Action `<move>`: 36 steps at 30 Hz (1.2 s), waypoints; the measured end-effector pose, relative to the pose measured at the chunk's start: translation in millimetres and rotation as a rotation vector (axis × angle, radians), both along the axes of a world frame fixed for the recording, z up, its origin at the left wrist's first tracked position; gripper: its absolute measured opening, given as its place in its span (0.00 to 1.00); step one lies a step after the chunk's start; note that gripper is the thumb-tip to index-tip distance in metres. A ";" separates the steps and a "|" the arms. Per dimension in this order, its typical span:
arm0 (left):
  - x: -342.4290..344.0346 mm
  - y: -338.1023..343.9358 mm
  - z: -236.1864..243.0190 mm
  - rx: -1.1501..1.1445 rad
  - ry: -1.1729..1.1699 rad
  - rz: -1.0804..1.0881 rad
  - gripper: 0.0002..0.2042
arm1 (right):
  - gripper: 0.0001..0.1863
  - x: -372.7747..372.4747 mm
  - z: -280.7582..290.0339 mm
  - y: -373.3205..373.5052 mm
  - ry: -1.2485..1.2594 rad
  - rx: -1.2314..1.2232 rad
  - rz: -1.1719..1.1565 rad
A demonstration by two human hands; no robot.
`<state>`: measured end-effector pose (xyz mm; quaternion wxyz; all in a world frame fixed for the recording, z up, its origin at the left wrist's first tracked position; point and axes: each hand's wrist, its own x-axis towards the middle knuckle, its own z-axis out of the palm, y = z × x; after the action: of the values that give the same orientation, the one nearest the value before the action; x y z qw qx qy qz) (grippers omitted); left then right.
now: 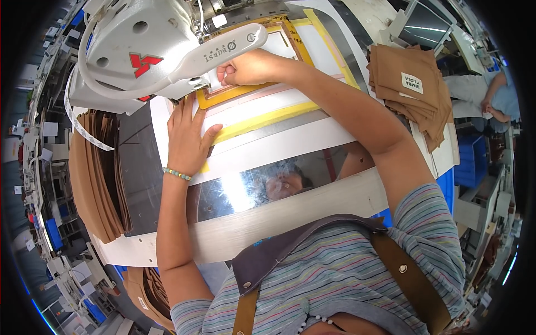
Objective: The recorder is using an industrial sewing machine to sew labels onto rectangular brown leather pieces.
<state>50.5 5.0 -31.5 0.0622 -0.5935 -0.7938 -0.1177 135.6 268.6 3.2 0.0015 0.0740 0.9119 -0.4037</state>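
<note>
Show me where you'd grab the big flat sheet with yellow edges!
Probably by its near yellow edge, coming from the person's side. The flat sheet is wide, and that edge runs long and straight, while the white machine covers the far left. The left hand rests at the near-left corner.

Smooth yellow frame (240, 93) — glossy metal plate (262, 188)

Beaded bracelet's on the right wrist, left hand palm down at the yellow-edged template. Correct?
Wrong wrist: the head view shows the beaded bracelet on the left one. The left hand is indeed palm down at the yellow-edged template.
</note>
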 end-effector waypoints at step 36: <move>4.6 -0.2 -0.6 -0.002 -0.011 0.048 0.30 | 0.05 51.8 46.0 78.9 -0.423 0.572 0.175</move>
<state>55.1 4.7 -32.1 0.0598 -0.5737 -0.8082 -0.1186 187.4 347.5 49.2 0.2039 0.0748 0.9703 -0.1066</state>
